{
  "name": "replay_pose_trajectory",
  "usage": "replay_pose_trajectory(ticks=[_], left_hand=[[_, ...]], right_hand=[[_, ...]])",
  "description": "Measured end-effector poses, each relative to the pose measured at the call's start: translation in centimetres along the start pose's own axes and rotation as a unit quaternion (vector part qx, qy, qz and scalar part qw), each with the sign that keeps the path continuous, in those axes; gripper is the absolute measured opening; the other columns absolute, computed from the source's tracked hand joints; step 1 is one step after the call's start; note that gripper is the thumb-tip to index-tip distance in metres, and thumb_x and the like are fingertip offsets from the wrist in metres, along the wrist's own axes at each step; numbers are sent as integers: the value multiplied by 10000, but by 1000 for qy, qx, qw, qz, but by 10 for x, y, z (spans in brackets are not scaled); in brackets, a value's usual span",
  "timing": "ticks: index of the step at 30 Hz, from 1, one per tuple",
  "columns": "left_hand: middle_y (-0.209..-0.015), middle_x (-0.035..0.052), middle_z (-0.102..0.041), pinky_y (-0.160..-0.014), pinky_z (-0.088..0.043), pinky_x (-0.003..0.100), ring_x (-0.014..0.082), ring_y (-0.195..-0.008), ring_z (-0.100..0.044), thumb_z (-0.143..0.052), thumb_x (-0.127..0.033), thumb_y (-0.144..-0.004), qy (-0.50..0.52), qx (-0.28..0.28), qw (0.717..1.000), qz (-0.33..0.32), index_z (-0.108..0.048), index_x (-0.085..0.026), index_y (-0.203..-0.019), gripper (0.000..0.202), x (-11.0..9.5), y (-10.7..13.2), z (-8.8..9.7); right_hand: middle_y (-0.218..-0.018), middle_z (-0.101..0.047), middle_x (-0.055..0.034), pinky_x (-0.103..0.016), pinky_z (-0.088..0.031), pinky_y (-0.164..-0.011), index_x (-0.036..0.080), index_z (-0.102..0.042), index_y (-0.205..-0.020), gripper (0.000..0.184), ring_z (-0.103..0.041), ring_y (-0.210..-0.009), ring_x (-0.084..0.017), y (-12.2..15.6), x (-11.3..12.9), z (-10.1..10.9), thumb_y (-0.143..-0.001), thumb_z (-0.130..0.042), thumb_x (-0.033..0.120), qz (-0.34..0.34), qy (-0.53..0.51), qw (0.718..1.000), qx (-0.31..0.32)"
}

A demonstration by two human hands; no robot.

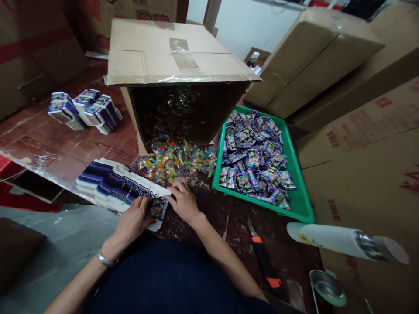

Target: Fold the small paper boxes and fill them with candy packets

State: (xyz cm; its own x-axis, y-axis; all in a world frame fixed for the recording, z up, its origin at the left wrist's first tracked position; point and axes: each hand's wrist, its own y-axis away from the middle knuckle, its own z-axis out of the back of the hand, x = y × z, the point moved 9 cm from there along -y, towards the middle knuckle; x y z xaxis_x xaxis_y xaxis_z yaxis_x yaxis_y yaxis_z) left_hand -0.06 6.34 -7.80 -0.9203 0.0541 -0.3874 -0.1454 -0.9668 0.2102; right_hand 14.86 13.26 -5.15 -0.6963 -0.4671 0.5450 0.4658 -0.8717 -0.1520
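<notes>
My left hand [132, 222] and my right hand [183, 201] both rest on the near end of a fanned row of flat purple-and-white printed cards [118, 185] on the worn wooden table. Their fingers are bent and pinch the front card [157, 208] from either side. Just beyond lies a heap of small clear packets of coloured candy [176, 162], spilling from a large cardboard box [176, 78] lying on its side.
A green tray [301, 205] of filled purple packets sits at right. Folded purple packs [85, 109] stand far left. An orange-and-black utility knife [265, 259], a white bottle [340, 240] and a metal cup [327, 288] lie near right. Cardboard boxes [360, 144] surround.
</notes>
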Motion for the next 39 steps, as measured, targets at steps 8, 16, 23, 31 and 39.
replay_pose_trajectory(ticks=[8, 16, 23, 31, 39], left_hand=[[-928, 47, -650, -815, -472, 341, 228, -898, -596, -589, -396, -934, 290, -32, 955, -52, -631, -197, -967, 206, -21, 4, 40], [-1056, 94, -709, -878, -500, 375, 244, -937, -676, -804, -523, -743, 725, 266, 635, -16, -657, -179, -1123, 533, -73, 4, 6], [-1087, 113, -733, -871, -502, 332, 266, -987, -676, -892, -473, -644, 744, 233, 626, 6, -709, -163, -1182, 647, -79, -5, 1], [-837, 39, -722, -713, -463, 263, 177, -760, -626, -810, -425, -757, 643, 225, 732, 11, -772, -137, -1031, 399, -72, -6, -5], [-676, -23, -627, -606, -458, 211, 122, -636, -565, -805, -380, -746, 620, -44, 779, 76, -687, -150, -729, 259, -46, -21, 6]], right_hand=[[-704, -664, -3, -233, -514, -516, 191, -722, -835, 223, -606, -518, -116, 17, -4, 32, -929, -657, 382, -81, -405, 910, -22], [-905, -680, -51, -271, -578, -637, 211, -732, -1030, 202, -660, -665, -141, 32, 10, 72, -955, -622, 362, -40, -354, 931, -82], [-719, -593, 3, -257, -492, -631, 191, -581, -1337, 413, -578, -626, -145, 47, 40, 73, -972, -598, 385, 91, -168, 981, -39], [-572, -477, 86, -194, -335, -473, 202, -560, -825, 366, -404, -478, -75, 39, 12, 59, -784, -788, 486, -47, -339, 939, 35], [-753, -657, -20, -257, -474, -684, 179, -677, -761, 263, -600, -706, -151, 40, 6, 52, -945, -618, 358, -80, -303, 943, -112]])
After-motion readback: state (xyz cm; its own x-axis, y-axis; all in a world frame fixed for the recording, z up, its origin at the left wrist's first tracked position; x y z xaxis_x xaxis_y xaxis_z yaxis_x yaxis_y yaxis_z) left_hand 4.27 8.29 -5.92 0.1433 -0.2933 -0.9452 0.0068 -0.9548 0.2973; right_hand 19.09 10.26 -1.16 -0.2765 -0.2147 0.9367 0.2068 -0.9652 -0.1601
